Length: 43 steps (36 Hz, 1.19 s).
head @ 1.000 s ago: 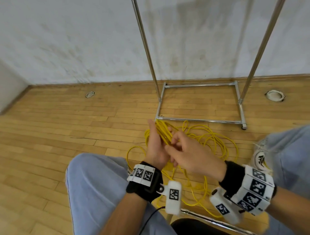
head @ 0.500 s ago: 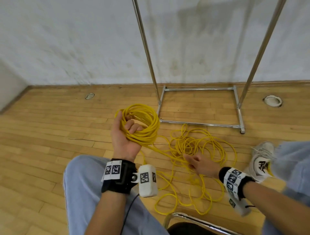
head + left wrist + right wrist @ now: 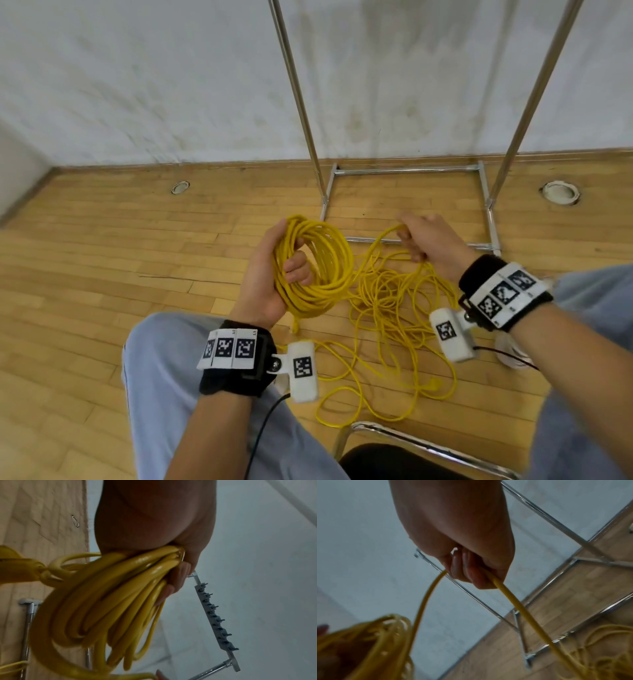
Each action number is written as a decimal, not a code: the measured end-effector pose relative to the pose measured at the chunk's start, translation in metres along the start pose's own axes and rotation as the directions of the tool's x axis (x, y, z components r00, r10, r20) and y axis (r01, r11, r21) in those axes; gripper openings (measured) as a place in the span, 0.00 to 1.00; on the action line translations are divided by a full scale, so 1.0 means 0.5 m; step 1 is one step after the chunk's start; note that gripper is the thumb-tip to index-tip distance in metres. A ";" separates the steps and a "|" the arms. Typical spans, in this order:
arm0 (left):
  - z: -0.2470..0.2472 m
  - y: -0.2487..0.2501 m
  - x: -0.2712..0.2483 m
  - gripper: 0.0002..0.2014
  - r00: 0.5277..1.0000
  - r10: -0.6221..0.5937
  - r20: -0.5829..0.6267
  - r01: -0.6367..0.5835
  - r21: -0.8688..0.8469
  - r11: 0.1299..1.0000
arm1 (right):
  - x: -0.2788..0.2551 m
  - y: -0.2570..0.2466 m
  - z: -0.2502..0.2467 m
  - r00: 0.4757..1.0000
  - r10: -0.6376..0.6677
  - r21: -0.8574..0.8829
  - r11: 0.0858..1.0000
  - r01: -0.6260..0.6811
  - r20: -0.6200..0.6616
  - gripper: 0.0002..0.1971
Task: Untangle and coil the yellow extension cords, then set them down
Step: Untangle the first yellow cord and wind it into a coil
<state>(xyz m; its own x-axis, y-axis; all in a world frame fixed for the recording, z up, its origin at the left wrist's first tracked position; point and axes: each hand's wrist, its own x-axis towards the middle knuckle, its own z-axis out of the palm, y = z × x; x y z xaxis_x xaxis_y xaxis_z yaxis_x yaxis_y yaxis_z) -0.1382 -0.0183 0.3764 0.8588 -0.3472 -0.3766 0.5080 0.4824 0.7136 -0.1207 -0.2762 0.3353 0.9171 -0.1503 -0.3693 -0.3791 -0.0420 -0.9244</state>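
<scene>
My left hand (image 3: 270,274) grips a coil of yellow extension cord (image 3: 320,263) made of several loops, held above my left knee; the left wrist view shows the coil (image 3: 106,601) bunched under my curled fingers (image 3: 178,577). My right hand (image 3: 428,240) is raised to the right of the coil and grips a single strand of cord (image 3: 380,240) that arcs back to the coil. In the right wrist view that strand (image 3: 513,599) passes through my right hand (image 3: 471,568) and runs down to the floor. A loose tangle of yellow cord (image 3: 394,325) lies on the wooden floor between my legs.
A chrome garment rack (image 3: 404,171) stands on the floor just beyond my hands, against the white wall. Two round floor fittings (image 3: 180,187) (image 3: 560,192) sit near the wall. A metal chair frame (image 3: 411,442) is below me, and a white shoe (image 3: 513,356) shows by my right leg.
My right hand has risen from the tangle on the floor, pulling a strand up to the right of the coil. The left hand with the coil has shifted slightly right.
</scene>
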 end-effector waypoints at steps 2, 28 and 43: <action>0.005 -0.006 0.000 0.22 0.999 -0.033 0.033 0.031 0.067 0.997 | -0.012 -0.025 0.000 0.990 0.064 0.060 0.996 -0.072 0.122 0.18; 0.057 -0.132 0.006 0.42 0.974 0.226 -0.031 -0.115 0.792 0.600 | -0.161 -0.071 0.042 0.864 -0.173 0.198 0.976 0.088 0.473 0.21; 0.016 -0.139 0.019 0.44 0.999 -0.023 -0.033 0.029 0.192 0.981 | -0.214 0.004 0.131 0.823 -0.350 -0.106 0.893 0.437 0.447 0.10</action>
<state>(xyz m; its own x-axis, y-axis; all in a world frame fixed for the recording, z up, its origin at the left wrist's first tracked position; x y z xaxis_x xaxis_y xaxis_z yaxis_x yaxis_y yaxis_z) -0.1660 -0.0618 0.3281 0.8488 -0.3312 -0.4121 0.5102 0.3090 0.8026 -0.2114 -0.1958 0.3669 0.9428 0.3326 -0.0234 0.0493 -0.2082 -0.9768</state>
